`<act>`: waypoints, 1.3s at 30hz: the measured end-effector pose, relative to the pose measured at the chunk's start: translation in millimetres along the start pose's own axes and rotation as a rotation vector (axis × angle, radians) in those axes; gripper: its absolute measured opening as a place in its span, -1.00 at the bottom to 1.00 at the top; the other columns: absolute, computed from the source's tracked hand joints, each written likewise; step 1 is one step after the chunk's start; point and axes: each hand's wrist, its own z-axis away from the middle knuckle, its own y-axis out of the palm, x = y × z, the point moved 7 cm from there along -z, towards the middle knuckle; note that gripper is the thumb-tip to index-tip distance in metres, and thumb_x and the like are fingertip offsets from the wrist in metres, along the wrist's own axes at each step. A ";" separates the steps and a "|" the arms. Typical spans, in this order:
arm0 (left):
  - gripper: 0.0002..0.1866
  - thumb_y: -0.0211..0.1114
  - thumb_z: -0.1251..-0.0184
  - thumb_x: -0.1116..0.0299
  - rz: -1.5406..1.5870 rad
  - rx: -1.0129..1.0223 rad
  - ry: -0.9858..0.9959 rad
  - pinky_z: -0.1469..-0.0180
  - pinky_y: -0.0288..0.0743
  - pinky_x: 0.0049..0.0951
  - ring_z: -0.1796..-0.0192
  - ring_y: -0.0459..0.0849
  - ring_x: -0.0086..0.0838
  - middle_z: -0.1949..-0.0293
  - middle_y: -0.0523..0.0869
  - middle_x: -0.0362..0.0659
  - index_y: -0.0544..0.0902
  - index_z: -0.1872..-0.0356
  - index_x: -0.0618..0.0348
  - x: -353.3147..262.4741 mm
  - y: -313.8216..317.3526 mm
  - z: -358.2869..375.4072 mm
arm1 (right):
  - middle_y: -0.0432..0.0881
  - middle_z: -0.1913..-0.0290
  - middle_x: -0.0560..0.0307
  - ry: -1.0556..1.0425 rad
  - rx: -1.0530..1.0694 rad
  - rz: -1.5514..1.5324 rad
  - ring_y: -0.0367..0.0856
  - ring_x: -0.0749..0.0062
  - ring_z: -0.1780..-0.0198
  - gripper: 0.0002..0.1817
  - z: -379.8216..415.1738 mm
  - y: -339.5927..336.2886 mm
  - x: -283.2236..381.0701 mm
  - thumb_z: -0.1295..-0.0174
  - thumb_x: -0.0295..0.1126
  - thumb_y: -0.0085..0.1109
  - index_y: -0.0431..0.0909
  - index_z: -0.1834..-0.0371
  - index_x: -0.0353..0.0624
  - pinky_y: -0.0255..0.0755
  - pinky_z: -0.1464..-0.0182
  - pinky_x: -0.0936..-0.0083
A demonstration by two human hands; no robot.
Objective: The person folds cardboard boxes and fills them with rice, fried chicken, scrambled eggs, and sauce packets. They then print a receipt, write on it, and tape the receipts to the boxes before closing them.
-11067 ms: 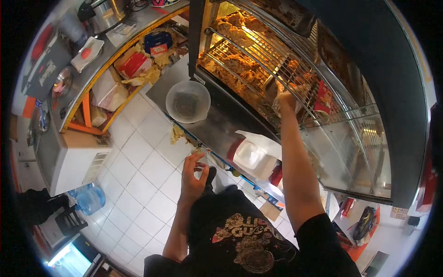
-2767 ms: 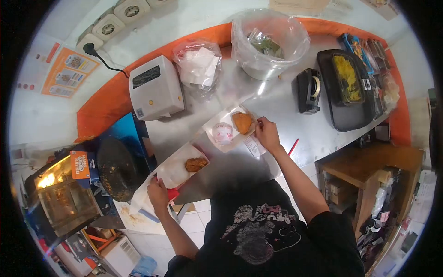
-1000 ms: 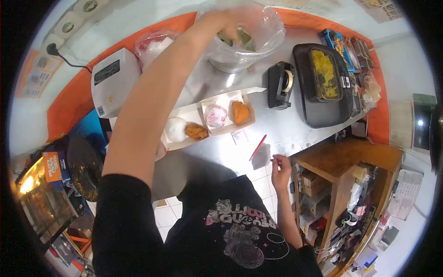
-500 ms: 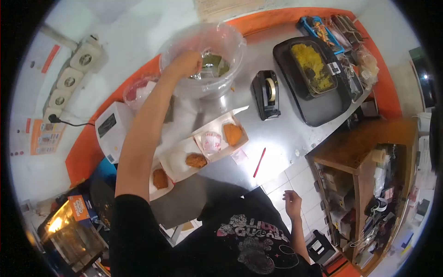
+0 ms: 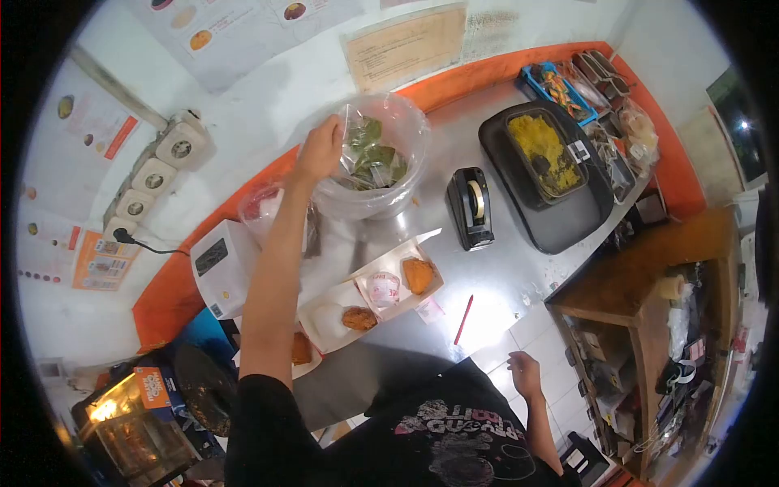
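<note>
My left hand [image 5: 323, 148] is closed at the left rim of a clear plastic tub [image 5: 415, 134], pinching a clear plastic packet [image 5: 350, 130]. Green leaf-like pieces [image 5: 381, 166] in clear wrapping lie inside the tub. Below it, open paper boxes [image 5: 376, 324] hold a white rice mound [image 5: 328, 319], a wrapped white-and-pink bundle [image 5: 383, 288] and brown fried pieces [image 5: 359, 318]. My left forearm partly covers the leftmost box. Low at the right, my right hand [image 5: 526, 373] hangs empty beside the table with its fingers loosely apart.
A tape dispenser [image 5: 471, 209] stands right of the tub. Further right, a black tray [image 5: 560, 223] bears a container of yellow food [image 5: 542, 150]. A red pen [image 5: 463, 320] lies near the front edge. A white device [image 5: 223, 268] is at the left, a wooden shelf [image 5: 604, 280] at the right.
My left hand has risen from inside the tub to its left rim, bringing the clear packet up. The view has tilted upward, showing more wall. My right hand still hangs low.
</note>
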 end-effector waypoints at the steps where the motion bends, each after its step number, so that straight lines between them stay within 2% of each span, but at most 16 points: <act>1: -0.75 0.09 -0.70 0.28 0.067 -0.019 -0.065 0.03 0.53 0.11 0.09 0.72 0.26 0.20 0.75 0.25 0.62 0.00 0.25 0.6 -2.1 1.4 | 0.82 0.19 -0.09 0.000 0.017 0.032 0.84 0.31 0.20 -0.81 0.7 2.0 1.5 -0.50 -0.59 0.13 0.68 -0.07 -0.38 0.69 0.12 0.38; 9: -0.73 0.12 -0.72 0.16 0.042 0.031 -0.163 0.13 0.53 0.07 0.14 0.77 0.17 0.29 0.76 0.17 0.65 -0.03 0.13 -27.2 -15.3 11.3 | 0.85 0.18 -0.12 -0.074 0.067 0.061 0.85 0.25 0.21 -0.78 -3.5 11.5 28.9 -0.48 -0.56 0.16 0.70 -0.09 -0.37 0.69 0.15 0.37; 12: -0.68 0.13 -0.73 0.11 0.056 -0.075 -0.082 0.18 0.50 0.04 0.25 0.72 0.13 0.37 0.72 0.13 0.66 0.07 0.17 -25.7 -22.9 10.4 | 0.85 0.13 -0.12 -0.036 0.093 0.072 0.86 0.19 0.17 -0.78 -4.8 13.0 29.8 -0.47 -0.50 0.22 0.73 -0.09 -0.29 0.72 0.07 0.34; 14: -0.58 0.32 -0.62 0.04 0.153 -0.049 -0.092 0.31 0.42 -0.07 0.47 0.54 -0.04 0.54 0.58 0.06 0.59 0.28 0.25 -20.7 -21.9 10.4 | 0.84 0.10 -0.14 -0.037 0.099 0.078 0.86 0.16 0.15 -0.78 -5.7 15.4 26.5 -0.47 -0.48 0.24 0.74 -0.10 -0.29 0.72 0.06 0.33; 15: -0.58 0.32 -0.62 0.04 0.155 -0.053 -0.098 0.31 0.42 -0.07 0.47 0.54 -0.04 0.54 0.58 0.06 0.59 0.28 0.25 -20.0 -22.9 10.9 | 0.84 0.10 -0.14 -0.040 0.102 0.084 0.86 0.16 0.15 -0.78 -4.8 16.2 27.3 -0.47 -0.48 0.24 0.74 -0.10 -0.29 0.72 0.06 0.33; 17: -0.46 0.53 -0.44 0.03 0.150 0.032 -0.120 0.39 0.30 -0.26 0.46 0.32 -0.46 0.58 0.43 -0.12 0.57 0.41 0.37 -17.1 -20.8 13.6 | 0.83 0.07 -0.16 -0.057 0.126 0.150 0.85 0.12 0.13 -0.76 -4.4 19.0 31.3 -0.47 -0.46 0.25 0.74 -0.11 -0.29 0.72 0.06 0.31; 18: -0.46 0.53 -0.44 0.03 0.151 0.025 -0.123 0.39 0.30 -0.26 0.46 0.32 -0.46 0.58 0.43 -0.12 0.57 0.41 0.37 -16.3 -22.4 14.3 | 0.83 0.07 -0.16 -0.061 0.127 0.155 0.85 0.12 0.13 -0.76 -4.6 19.9 32.6 -0.47 -0.46 0.25 0.74 -0.11 -0.29 0.72 0.06 0.31; 20: -0.38 0.67 -0.25 -0.05 0.104 -0.058 -0.142 0.42 0.28 -0.29 0.47 0.29 -0.53 0.61 0.36 -0.22 0.55 0.54 0.32 -14.1 -30.4 17.7 | 0.83 0.03 -0.18 -0.069 0.159 0.163 0.85 0.09 0.11 -0.74 -2.8 23.7 33.4 -0.47 -0.43 0.26 0.74 -0.13 -0.28 0.73 0.05 0.29; 21: -0.38 0.67 -0.25 -0.05 0.107 -0.061 -0.149 0.42 0.28 -0.29 0.47 0.29 -0.53 0.61 0.36 -0.22 0.55 0.54 0.32 -13.2 -31.6 18.2 | 0.83 0.03 -0.18 -0.070 0.164 0.170 0.85 0.09 0.11 -0.74 -2.3 25.8 30.5 -0.47 -0.43 0.26 0.74 -0.13 -0.28 0.73 0.05 0.29; 23: -0.42 0.69 -0.22 -0.03 0.227 -0.218 -0.175 0.43 0.26 -0.32 0.48 0.26 -0.54 0.62 0.35 -0.25 0.57 0.56 0.25 -6.7 -47.7 26.9 | 0.83 0.14 -0.11 -0.062 0.154 0.160 0.81 0.30 0.19 -0.75 -0.6 29.2 23.5 -0.46 -0.49 0.26 0.72 -0.12 -0.32 0.68 0.09 0.37; 27: -0.48 0.70 -0.22 0.07 0.300 -0.172 -0.219 0.42 0.31 -0.36 0.48 0.35 -0.58 0.61 0.48 -0.25 0.59 0.57 0.23 -57.8 -104.4 111.9 | 0.84 0.14 -0.10 -0.097 0.168 0.170 0.81 0.29 0.19 -0.75 3.3 32.6 30.9 -0.46 -0.48 0.27 0.72 -0.12 -0.32 0.68 0.09 0.36; 28: -0.48 0.69 -0.23 0.10 0.256 -0.148 -0.167 0.40 0.33 -0.38 0.47 0.38 -0.59 0.61 0.50 -0.26 0.57 0.57 0.25 -62.3 -107.4 146.7 | 0.83 0.07 -0.14 -0.056 0.182 0.182 0.83 0.17 0.14 -0.74 5.1 33.6 24.6 -0.47 -0.44 0.26 0.73 -0.14 -0.29 0.71 0.05 0.31; 30: -0.59 0.69 -0.21 0.16 0.331 0.034 -0.302 0.34 0.40 -0.44 0.45 0.50 -0.58 0.58 0.61 -0.24 0.67 0.51 0.23 -86.4 -115.2 219.4 | 0.83 0.00 -0.17 -0.032 0.191 0.213 0.85 0.05 0.11 -0.73 7.7 38.1 16.0 -0.48 -0.41 0.23 0.73 -0.15 -0.26 0.74 0.02 0.24; 33: -0.66 0.68 -0.22 0.19 0.461 -0.019 -0.269 0.28 0.47 -0.43 0.42 0.60 -0.50 0.48 0.70 -0.21 0.72 0.44 0.22 -89.5 -96.4 312.6 | 0.83 0.00 -0.18 -0.049 0.253 0.248 0.85 0.05 0.13 -0.74 10.3 45.9 29.6 -0.48 -0.41 0.23 0.74 -0.13 -0.26 0.74 0.02 0.24; 36: -0.69 0.62 -0.29 0.21 0.396 -0.001 -0.398 0.23 0.53 -0.37 0.35 0.71 -0.34 0.35 0.78 -0.17 0.72 0.38 0.23 -79.9 -69.6 359.8 | 0.83 0.01 -0.18 -0.143 0.310 0.250 0.84 0.07 0.19 -0.76 2.5 58.4 35.6 -0.47 -0.44 0.24 0.74 -0.10 -0.27 0.74 0.08 0.27; 39: -0.71 0.57 -0.35 0.23 0.113 -0.212 -0.201 0.20 0.58 -0.31 0.27 0.76 -0.17 0.28 0.80 -0.13 0.73 0.31 0.26 -83.8 -84.4 375.5 | 0.83 0.01 -0.18 -0.241 0.368 0.244 0.84 0.08 0.24 -0.78 -11.3 73.4 60.9 -0.46 -0.47 0.25 0.73 -0.06 -0.30 0.73 0.14 0.29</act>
